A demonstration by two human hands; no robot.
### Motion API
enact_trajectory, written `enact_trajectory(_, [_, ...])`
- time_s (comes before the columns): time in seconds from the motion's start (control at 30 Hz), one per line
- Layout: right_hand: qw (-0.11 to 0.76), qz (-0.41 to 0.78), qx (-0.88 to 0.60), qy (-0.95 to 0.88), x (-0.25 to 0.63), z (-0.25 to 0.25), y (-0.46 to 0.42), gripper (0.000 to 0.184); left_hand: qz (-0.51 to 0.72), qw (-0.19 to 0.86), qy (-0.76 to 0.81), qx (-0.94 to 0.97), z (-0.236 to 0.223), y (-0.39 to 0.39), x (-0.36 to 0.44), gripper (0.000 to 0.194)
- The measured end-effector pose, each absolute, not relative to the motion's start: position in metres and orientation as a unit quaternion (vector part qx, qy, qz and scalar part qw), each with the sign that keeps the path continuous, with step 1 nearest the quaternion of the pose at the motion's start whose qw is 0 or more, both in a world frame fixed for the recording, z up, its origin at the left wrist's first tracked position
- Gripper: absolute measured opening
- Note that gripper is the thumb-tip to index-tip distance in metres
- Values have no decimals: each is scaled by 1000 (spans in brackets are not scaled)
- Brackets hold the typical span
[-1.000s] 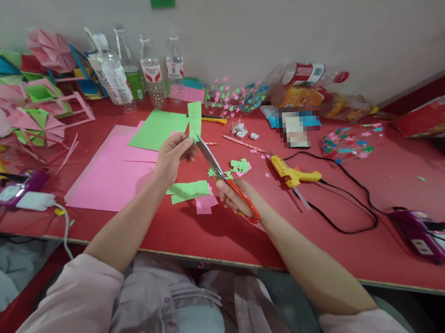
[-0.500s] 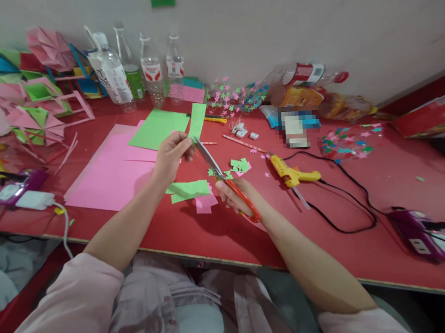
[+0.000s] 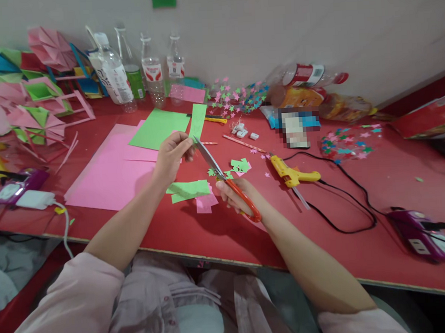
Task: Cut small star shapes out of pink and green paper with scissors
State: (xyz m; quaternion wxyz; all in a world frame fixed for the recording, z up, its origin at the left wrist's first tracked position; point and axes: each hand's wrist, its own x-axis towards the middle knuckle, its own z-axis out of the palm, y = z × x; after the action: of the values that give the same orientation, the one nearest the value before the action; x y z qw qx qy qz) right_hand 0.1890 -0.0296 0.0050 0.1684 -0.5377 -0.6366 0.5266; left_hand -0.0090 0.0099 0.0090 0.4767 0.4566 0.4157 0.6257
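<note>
My left hand pinches the lower end of a green paper strip, which stands up from the fingertips. Wrapped around the orange handles of a pair of scissors is my right hand. The blade tips meet the strip's edge right beside my left fingertips. Below the hands lie cut green strips on top of pink paper pieces. Small green star cut-outs and scraps rest on the table just beyond the scissors.
Pink sheets and a green sheet lie left of centre. A yellow glue gun with a trailing black cable lies to the right. Power strips sit near both sides. Several bottles stand along the wall, and paper crafts pile up at left.
</note>
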Motion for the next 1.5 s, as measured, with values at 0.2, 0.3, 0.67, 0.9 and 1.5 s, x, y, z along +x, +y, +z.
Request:
enact_trajectory(0.2, [168, 529, -542, -631, 190, 4, -29, 64, 631, 483, 400, 457, 9, 9, -9, 16])
enact_trajectory(0.3, [178, 537, -529, -633, 190, 4, -31, 63, 634, 485, 389, 461, 7, 9, -10, 15])
enact_trajectory(0.67, [250, 576, -448, -636, 187, 0, -43, 57, 646, 457, 380, 479, 6, 2, -4, 24])
enact_trajectory(0.9, [229, 593, -465, -616, 182, -3, -44, 53, 660, 446, 368, 479, 2, 2, 1, 22])
enact_trajectory(1.5, [222, 554, -521, -610, 175, -6, -44, 63, 678, 461, 365, 441, -2, 2, 6, 22])
